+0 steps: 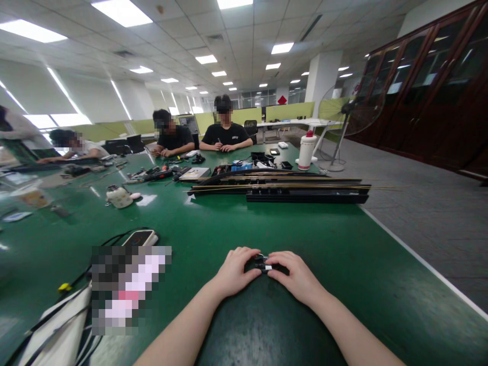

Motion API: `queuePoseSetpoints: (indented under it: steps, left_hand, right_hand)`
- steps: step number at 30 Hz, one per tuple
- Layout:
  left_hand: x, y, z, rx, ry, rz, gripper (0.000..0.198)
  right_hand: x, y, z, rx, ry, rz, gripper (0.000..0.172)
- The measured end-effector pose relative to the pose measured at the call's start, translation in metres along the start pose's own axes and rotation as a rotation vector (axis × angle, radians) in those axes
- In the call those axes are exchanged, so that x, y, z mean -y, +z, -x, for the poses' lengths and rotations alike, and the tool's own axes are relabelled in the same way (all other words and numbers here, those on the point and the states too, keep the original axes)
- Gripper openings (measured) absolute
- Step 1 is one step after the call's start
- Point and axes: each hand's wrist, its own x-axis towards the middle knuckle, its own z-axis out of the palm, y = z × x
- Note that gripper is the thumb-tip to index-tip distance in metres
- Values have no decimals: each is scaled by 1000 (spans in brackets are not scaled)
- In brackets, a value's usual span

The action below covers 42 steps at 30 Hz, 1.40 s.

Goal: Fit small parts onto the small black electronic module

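Observation:
Just above the green table [213, 223], my left hand [238, 270] and my right hand [290, 272] meet at a small black piece with a white band [263, 265]. Thumb and fingers of the left hand close on its left end. On the opposite end, the right thumb and fingertips pinch near the white band. Something thin and shiny shows at its upper edge. The piece is too small and too covered by fingers for me to tell its kind.
Long black strips and thin yellowish rods [305, 190] lie across the table ahead. A white bottle [306, 152] stands behind them. To my left are a pale device with cables [57, 325] and a small cream pouch [119, 197]. Several people sit opposite.

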Motion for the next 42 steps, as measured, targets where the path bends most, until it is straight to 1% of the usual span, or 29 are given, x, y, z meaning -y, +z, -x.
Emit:
queuePoseSetpoints:
  steps: [10, 18, 27, 33, 42]
  left_hand:
    - [0, 0, 0, -2, 4, -4, 42]
    - [-1, 0, -1, 8, 1, 1, 41]
    - [-2, -1, -1, 11, 10, 9, 41]
    - [-1, -1, -1, 9, 14, 20, 41]
    - [-3, -2, -1, 26, -15, 8, 40]
  right_hand:
    - [1, 0, -1, -3, 25, -17, 20]
    - [-2, 0, -2, -36, 51, -89, 18]
    - [-3, 1, -3, -40, 53, -90, 19]
    - [-4, 1, -3, -11, 70, -46, 20]
    - [-1, -1, -3, -15, 68, -48, 16]
